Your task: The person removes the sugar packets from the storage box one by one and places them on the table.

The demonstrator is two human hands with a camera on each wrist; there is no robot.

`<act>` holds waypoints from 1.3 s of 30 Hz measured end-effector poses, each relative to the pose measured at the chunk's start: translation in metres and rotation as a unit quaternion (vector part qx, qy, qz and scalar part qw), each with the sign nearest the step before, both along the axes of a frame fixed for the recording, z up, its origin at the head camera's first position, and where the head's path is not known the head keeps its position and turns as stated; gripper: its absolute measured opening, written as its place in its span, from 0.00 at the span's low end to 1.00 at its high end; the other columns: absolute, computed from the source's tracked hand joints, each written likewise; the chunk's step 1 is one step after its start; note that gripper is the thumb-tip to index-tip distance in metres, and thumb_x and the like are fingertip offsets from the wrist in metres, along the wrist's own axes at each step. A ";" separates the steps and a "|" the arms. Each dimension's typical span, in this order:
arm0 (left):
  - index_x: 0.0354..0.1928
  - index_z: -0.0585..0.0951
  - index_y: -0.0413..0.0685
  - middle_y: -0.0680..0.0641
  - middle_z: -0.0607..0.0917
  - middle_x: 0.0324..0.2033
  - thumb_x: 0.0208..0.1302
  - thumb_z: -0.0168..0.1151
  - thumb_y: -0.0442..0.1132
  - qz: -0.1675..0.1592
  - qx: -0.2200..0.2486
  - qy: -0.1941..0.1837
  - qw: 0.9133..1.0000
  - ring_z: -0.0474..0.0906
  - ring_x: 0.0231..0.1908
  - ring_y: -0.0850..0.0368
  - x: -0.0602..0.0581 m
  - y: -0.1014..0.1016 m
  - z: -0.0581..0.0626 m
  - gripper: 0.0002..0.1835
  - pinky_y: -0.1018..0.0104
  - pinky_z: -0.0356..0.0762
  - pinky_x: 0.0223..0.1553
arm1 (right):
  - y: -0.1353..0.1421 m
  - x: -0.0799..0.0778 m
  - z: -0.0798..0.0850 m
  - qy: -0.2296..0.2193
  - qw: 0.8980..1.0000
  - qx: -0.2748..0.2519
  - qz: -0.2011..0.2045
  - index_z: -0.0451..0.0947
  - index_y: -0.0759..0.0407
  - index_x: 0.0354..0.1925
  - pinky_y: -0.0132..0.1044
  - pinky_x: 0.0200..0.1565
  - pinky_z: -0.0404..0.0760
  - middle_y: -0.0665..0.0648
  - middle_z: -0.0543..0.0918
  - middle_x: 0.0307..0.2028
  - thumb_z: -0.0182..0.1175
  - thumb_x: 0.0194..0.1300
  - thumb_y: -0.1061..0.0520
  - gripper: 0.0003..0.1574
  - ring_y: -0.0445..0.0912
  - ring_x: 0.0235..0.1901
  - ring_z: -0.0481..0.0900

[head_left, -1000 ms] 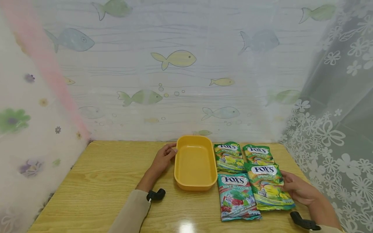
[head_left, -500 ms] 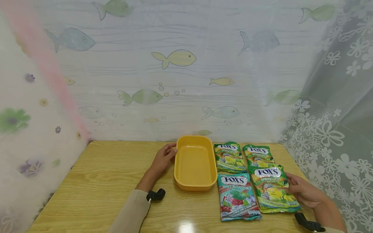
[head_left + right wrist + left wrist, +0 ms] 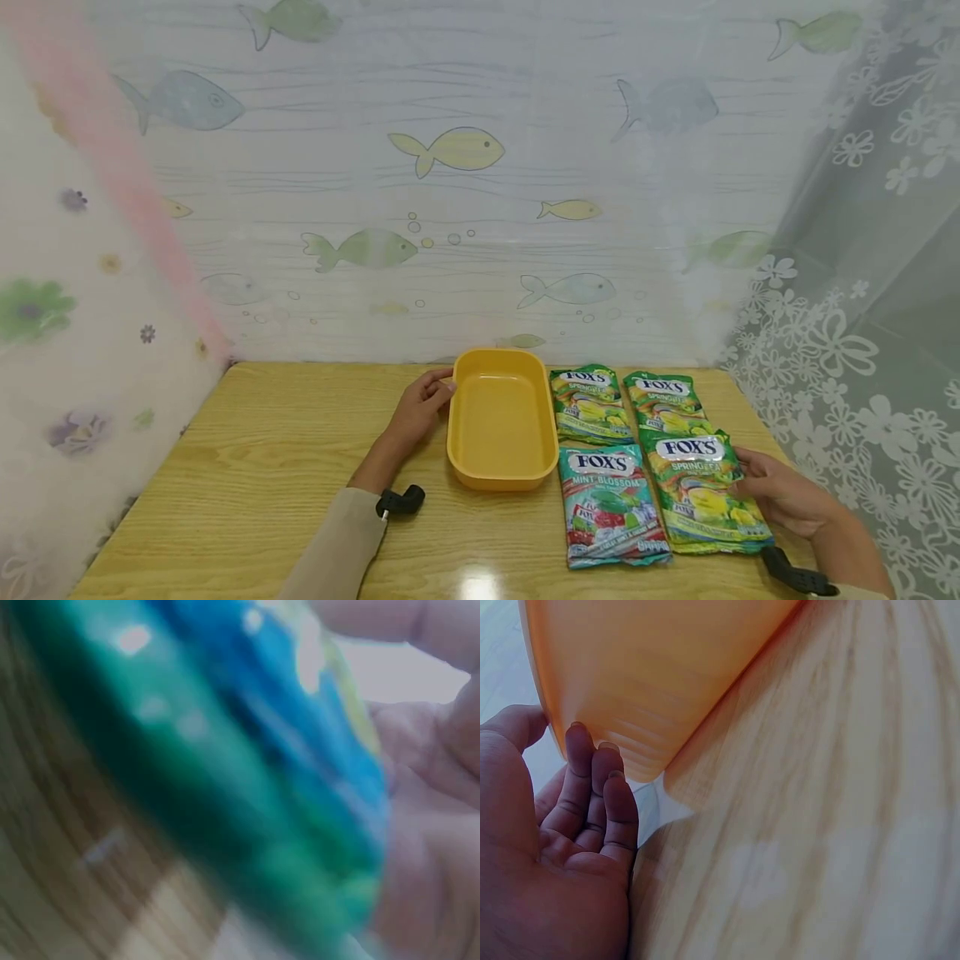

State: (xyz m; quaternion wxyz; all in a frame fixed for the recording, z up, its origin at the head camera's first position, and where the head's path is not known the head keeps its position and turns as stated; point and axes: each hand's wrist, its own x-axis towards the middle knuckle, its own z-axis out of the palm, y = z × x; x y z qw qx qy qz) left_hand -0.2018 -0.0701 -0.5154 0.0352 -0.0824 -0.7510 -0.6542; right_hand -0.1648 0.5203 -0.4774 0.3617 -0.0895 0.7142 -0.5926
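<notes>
A deep yellow plastic tray (image 3: 493, 481) stands on the table, and my left hand (image 3: 417, 411) holds its left side near the far corner. In the left wrist view the thumb touches the rim, while curled fingers (image 3: 620, 806) lie against the outer wall. At the right, my right hand (image 3: 787, 496) grips the right edge of a green-yellow Fox's Spring Tea candy bag (image 3: 701, 496). That bag (image 3: 247, 750) is blurred in the right wrist view, beside the palm. Its upper end overlaps another Spring Tea bag (image 3: 666, 404) behind it.
A Fox's Mint Blossom bag (image 3: 611, 504) lies just left of the gripped bag. Another Spring Tea bag (image 3: 591, 404) lies beside the tray's right wall. The wooden table (image 3: 277, 467) meets a fish-print curtain (image 3: 450, 208) at its far edge.
The right hand and its candy bag have shifted slightly right and toward the person, then lowered a little. The left hand and tray have stayed put.
</notes>
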 end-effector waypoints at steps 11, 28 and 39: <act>0.72 0.77 0.44 0.45 0.87 0.38 0.81 0.61 0.44 0.001 -0.001 -0.006 1.000 0.79 0.41 0.52 0.001 0.001 0.005 0.23 0.62 0.75 0.53 | -0.005 0.002 0.019 0.036 0.993 0.104 -0.051 0.36 0.87 0.75 0.56 0.55 0.85 0.69 0.80 0.59 0.44 0.87 0.53 0.45 0.57 0.56 0.85; 0.71 0.78 0.49 0.44 0.87 0.38 0.81 0.61 0.47 0.008 -0.010 0.000 1.000 0.80 0.42 0.53 0.001 0.000 0.005 0.22 0.64 0.75 0.52 | -0.024 0.008 0.044 0.124 0.960 0.230 -0.098 0.49 0.84 0.75 0.53 0.52 0.84 0.85 0.67 0.65 0.44 0.87 0.49 0.41 0.58 0.52 0.83; 0.72 0.77 0.43 0.36 0.86 0.39 0.82 0.60 0.43 0.009 -0.013 0.011 1.000 0.79 0.43 0.43 0.002 0.001 0.004 0.23 0.63 0.73 0.52 | -0.055 0.018 0.063 0.286 0.886 0.353 -0.096 0.64 0.82 0.67 0.59 0.46 0.83 0.82 0.75 0.56 0.49 0.86 0.52 0.33 0.77 0.56 0.76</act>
